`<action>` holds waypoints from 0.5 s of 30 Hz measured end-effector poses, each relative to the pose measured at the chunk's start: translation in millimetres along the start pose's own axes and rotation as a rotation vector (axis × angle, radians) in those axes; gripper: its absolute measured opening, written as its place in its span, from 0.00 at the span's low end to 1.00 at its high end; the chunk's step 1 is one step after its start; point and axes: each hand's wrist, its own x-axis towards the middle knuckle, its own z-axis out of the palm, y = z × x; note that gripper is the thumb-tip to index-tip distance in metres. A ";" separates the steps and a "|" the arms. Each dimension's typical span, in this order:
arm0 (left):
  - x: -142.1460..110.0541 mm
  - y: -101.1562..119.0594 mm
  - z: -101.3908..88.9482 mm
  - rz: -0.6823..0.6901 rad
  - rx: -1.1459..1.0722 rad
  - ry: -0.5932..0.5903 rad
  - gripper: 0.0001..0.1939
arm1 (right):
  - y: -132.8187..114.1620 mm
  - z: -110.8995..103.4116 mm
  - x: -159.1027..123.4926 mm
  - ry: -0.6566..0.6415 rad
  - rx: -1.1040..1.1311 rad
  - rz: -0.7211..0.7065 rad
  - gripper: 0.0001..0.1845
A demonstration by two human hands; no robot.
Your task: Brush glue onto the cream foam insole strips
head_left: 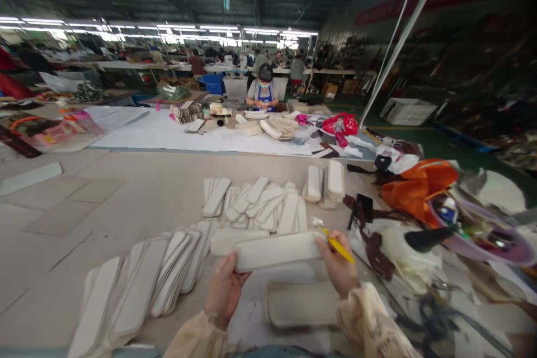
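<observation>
A long cream strip-shaped panel (279, 251) with rounded corners is held out level between my hands. My left hand (224, 291) pinches its left end, thumb on top. At the other end, my right hand (339, 265) grips the panel and also keeps a slim yellow-handled tool (340, 249) against the fingers; its whitish tip is too blurred to name. Just behind lies another cream panel (224, 239). Below my hands sits a stack of similar panels (304, 305), partly hidden by my right sleeve.
Fanned rows of panels (138, 285) lie on the left, with more piles (268, 204) beyond my hands and upright-edged stacks (334, 179) behind. An orange bag (419, 184), a purple basin (499, 235) and scraps crowd the right. Across the white-covered table sits a person (263, 92).
</observation>
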 end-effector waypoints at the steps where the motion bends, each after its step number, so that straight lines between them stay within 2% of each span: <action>1: -0.5 1.0 -0.8 -0.005 0.003 0.007 0.08 | -0.4 1.0 -0.2 -0.002 0.012 0.009 0.23; 7: -1.8 1.7 -7.2 0.013 -0.027 0.050 0.07 | 3.7 1.9 -5.3 -0.010 -0.020 0.003 0.21; 15: -4.8 -2.1 -9.4 0.002 -0.031 0.066 0.10 | 8.5 4.0 -8.2 0.087 -0.145 -0.020 0.20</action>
